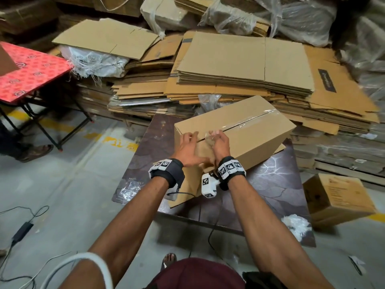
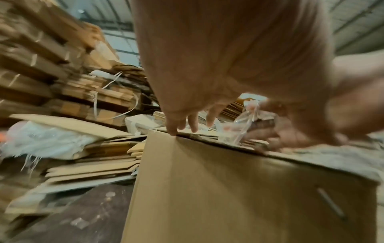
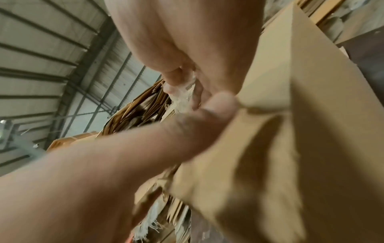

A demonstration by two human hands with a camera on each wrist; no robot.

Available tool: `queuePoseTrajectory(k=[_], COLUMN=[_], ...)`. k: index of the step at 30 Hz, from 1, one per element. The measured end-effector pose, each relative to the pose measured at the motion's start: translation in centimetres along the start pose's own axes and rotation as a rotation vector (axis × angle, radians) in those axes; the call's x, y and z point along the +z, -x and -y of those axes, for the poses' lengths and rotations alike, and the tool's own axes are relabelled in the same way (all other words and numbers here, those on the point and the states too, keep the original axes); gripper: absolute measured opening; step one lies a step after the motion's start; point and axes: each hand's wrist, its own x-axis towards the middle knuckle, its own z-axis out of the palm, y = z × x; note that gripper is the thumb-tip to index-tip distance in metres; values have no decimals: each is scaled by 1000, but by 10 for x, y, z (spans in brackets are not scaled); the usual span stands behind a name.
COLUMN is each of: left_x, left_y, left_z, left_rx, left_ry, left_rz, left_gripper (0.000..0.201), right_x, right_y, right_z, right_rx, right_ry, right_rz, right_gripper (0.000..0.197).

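On the dark marbled bench (image 1: 277, 184), the brown rectangular cardboard box (image 1: 250, 130) points toward 2 o'clock. At its near end the left hand (image 1: 188, 148) rests its fingertips on the top edge, grip released. The right hand (image 1: 220, 146), at its 3 o'clock, has its grip pinching crumpled clear tape (image 1: 210, 138) (more tape covers the far seam). At 12 o'clock, flattened brown cardboard sheets (image 1: 245, 65) lie stacked.

A dark, marble-patterned table (image 1: 270, 180) carries a cardboard box (image 1: 250, 130) set slantwise across its far half. Crumpled clear plastic (image 1: 129, 189) lies at the left edge, and a white plastic wad (image 1: 296, 225) sits near the near right corner.
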Motion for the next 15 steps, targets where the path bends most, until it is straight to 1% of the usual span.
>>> queuePoseTrajectory(k=[1, 3, 5, 6, 7, 8, 10, 12, 13, 14, 15], left_x=[4, 9, 10, 8, 6, 2, -9, -24, -31, -38, -44], left_y=[-1, -4, -8, -9, -10, -12, -14, -16, -16, -17, -18], left_z=[-2, -4, -3, -4, -4, -5, -5, 1, 5, 11, 17], left_rx=[4, 1, -9, -19, -28, -33, -38, -36, -35, -37, -39], left_ry=[-89, -269, -382, -415, -446, -482, -544, -566, -573, -580, -588], left_rz=[47, 92, 111, 124, 139, 158, 206, 256, 282, 310, 332], left_gripper=[121, 129, 132, 133, 134, 136, 137, 132, 130, 127, 126], right_x=[-2, -8, -14, -19, -24, -29, -37, -43, -44, -45, -45], right_y=[-3, -10, -22, -27, -31, -40, -47, -50, -47, -44, -40], right_z=[6, 17, 20, 21, 23, 22, 25, 28, 30, 29, 28], right_rx=[9, 25, 28, 28, 39, 43, 53, 46, 22, -38, -106], right_ry=[-46, -63, 19, 49, 72, 114, 310, 662, 866, 1034, 1124], right_rz=[13, 21, -1, -10, -10, -9, 15, 84, 153, 232, 296], right_gripper=[28, 25, 19, 13, 11, 17, 33, 43, 48, 51, 51])
